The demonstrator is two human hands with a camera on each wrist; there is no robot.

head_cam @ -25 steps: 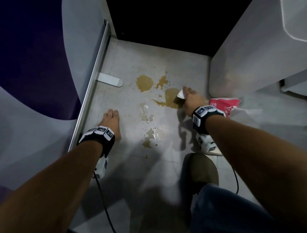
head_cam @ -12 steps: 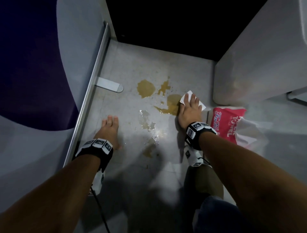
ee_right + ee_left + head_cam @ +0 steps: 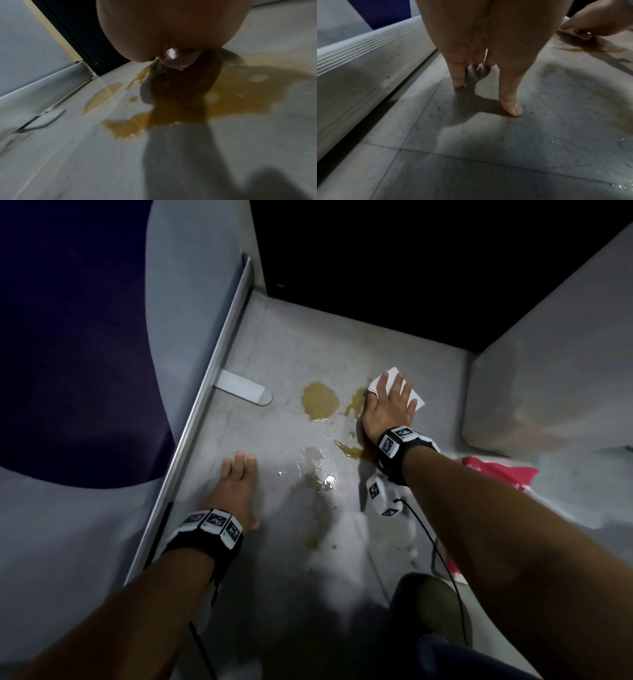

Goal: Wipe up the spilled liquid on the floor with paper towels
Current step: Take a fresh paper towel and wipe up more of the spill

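Note:
Brown liquid lies spilled on the grey floor: a round puddle [image 3: 320, 405], a streak [image 3: 351, 450] near my right wrist, and a wet clear patch [image 3: 317, 474] closer in. My right hand [image 3: 388, 405] lies flat, fingers spread, pressing a white paper towel [image 3: 418, 398] onto the spill's right part. The right wrist view shows the brown puddle [image 3: 223, 97] under the palm and a bit of towel [image 3: 178, 65]. My left hand [image 3: 236, 484] rests with straight fingers on the dry floor, left of the spill; its fingertips [image 3: 511, 109] touch the tiles.
A metal rail [image 3: 205, 405] and a small metal foot [image 3: 243, 388] run along the left wall. A grey cabinet [image 3: 548, 378] stands at the right. A red and white towel pack [image 3: 500, 474] lies by my right forearm. My knee [image 3: 428, 604] is near the bottom.
My right hand has slid the paper towel forward across the spill, from the near puddle toward the far right. Less brown liquid shows where it passed. The left hand stays planted.

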